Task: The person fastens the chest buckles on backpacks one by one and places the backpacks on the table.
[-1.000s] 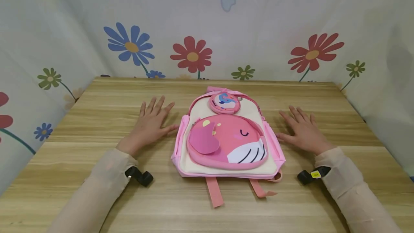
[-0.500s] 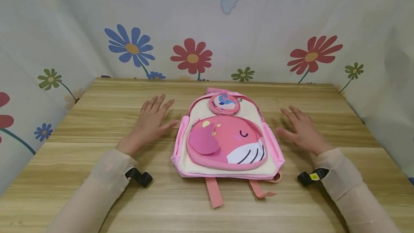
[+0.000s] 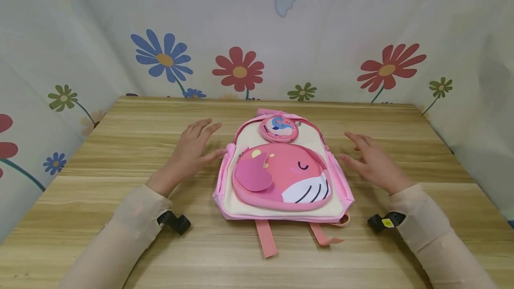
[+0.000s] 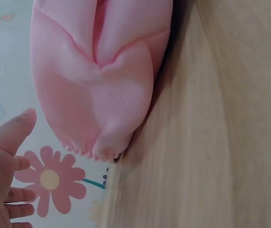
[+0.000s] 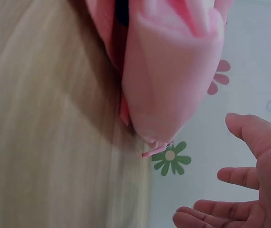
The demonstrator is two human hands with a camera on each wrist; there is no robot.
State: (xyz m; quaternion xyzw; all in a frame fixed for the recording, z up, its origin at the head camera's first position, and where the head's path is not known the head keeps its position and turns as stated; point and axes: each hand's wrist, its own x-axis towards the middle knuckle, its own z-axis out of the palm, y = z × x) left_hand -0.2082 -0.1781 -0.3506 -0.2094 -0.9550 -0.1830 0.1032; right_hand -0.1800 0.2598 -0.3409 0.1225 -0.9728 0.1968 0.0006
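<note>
A small pink and cream backpack (image 3: 285, 173) lies front side up on the wooden table, its top pointing away from me. Its front pocket (image 3: 297, 159) carries a pink whale with a loose fin flap, and a round whale pouch (image 3: 279, 128) hangs above that. My left hand (image 3: 188, 155) is raised beside the bag's left side, thumb pointing at the side pocket (image 4: 97, 95). On the other side my right hand (image 3: 373, 159) hovers with fingers extended, a gap between its thumb and the right side pocket (image 5: 169, 71). Both hands hold nothing.
The wooden table (image 3: 120, 155) extends around the bag on all sides. Two pink straps (image 3: 266, 237) stick out from under the bag toward me. A white cloth backdrop (image 3: 321, 21) with printed flowers rises behind the table and at both sides.
Both hands have lifted off the table, turned palms inward and moved slightly closer to the backpack. The backpack has stayed in place.
</note>
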